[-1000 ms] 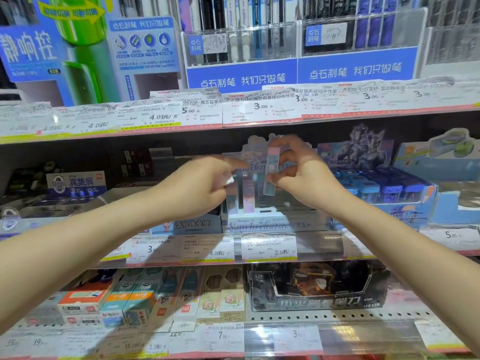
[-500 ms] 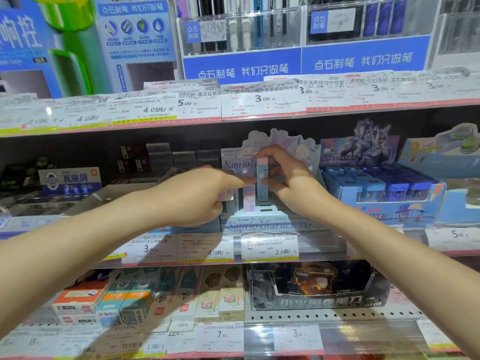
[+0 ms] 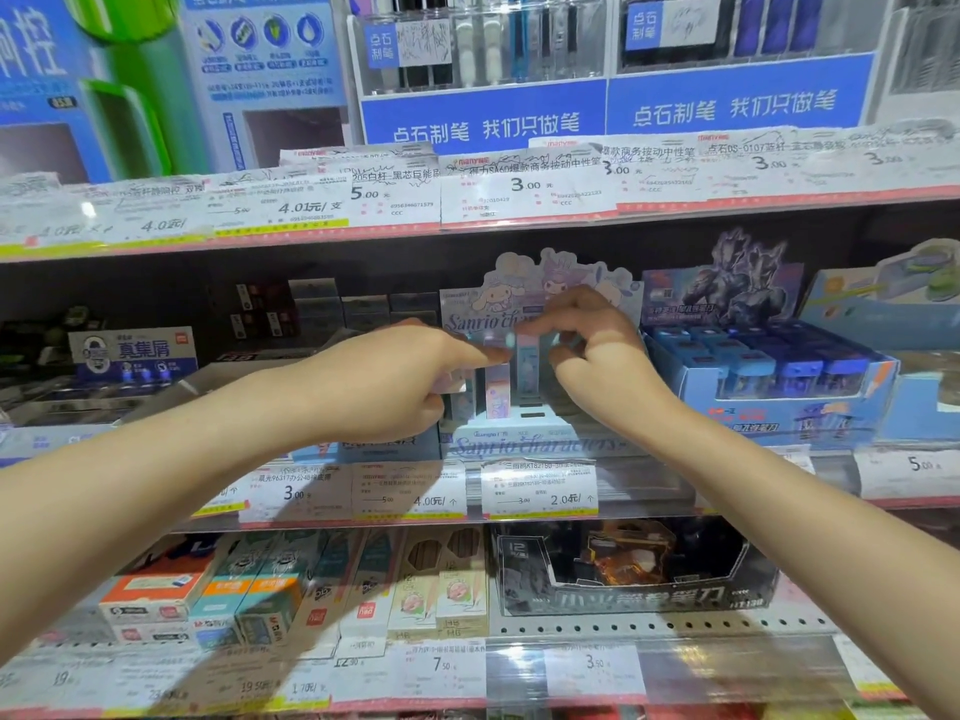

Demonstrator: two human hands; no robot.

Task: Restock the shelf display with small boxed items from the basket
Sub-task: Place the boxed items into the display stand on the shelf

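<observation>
Two hands at the display tray (image 3: 530, 443), small boxes upright in its slots.
My right hand (image 3: 597, 350) pinches a blue box (image 3: 527, 363); left hand (image 3: 384, 381) curled, grip hidden; pink box (image 3: 497, 391) alongside.

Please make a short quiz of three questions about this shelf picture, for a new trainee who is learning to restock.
1. True or false: the right hand pinches the slim blue box standing upright in the pastel character display.
2. Which display stands directly to the right of the pastel one? A) the blue box display with a dark armoured figure B) the orange and white boxes C) the pen rack
3. Fill in: the price tag below the pastel display reads ___ yuan.

Key
1. True
2. A
3. 2.0
</observation>
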